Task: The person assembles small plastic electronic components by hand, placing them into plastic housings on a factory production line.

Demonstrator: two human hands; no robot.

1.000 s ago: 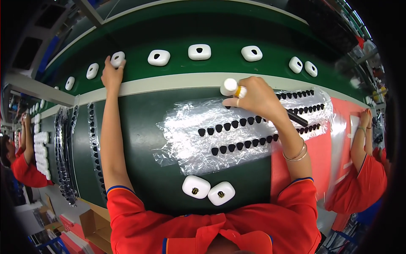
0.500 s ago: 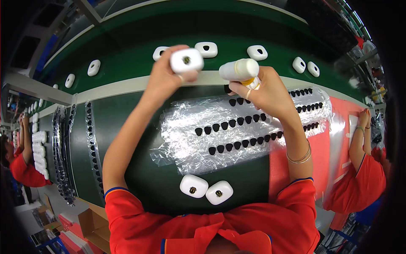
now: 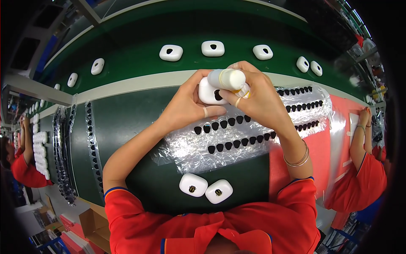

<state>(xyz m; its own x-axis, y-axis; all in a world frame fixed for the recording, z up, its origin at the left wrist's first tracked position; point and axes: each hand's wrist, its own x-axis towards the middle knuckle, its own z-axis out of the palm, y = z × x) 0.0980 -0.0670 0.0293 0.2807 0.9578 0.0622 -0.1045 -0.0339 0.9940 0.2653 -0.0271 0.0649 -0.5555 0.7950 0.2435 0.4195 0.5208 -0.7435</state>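
Note:
My left hand (image 3: 184, 106) holds a rounded white plastic case (image 3: 205, 92) at the far edge of the worktable. A black shield-shaped piece (image 3: 217, 95) lies on the case's face, and my right thumb touches it. My right hand (image 3: 263, 99) also grips a white dropper-like bottle (image 3: 227, 79) with a yellow collar, tilted over the case and partly covering it. Below my hands, a clear plastic sheet (image 3: 186, 150) carries rows of black shield-shaped pieces (image 3: 228, 145). Nearer me rest two white cases (image 3: 193, 184) with exposed dark openings.
Beyond a pale rail (image 3: 127, 86), a green conveyor belt (image 3: 139, 34) carries several white cases (image 3: 212, 48) with black pieces. More strips of black pieces (image 3: 91, 139) lie left. A pink mat (image 3: 292, 169) lies right. Co-workers in red sleeves (image 3: 353, 190) are at both sides.
My hands have come together; the left brought its case rightward under the bottle. A black piece now shows on that case. The cases on the belt have shifted slightly right.

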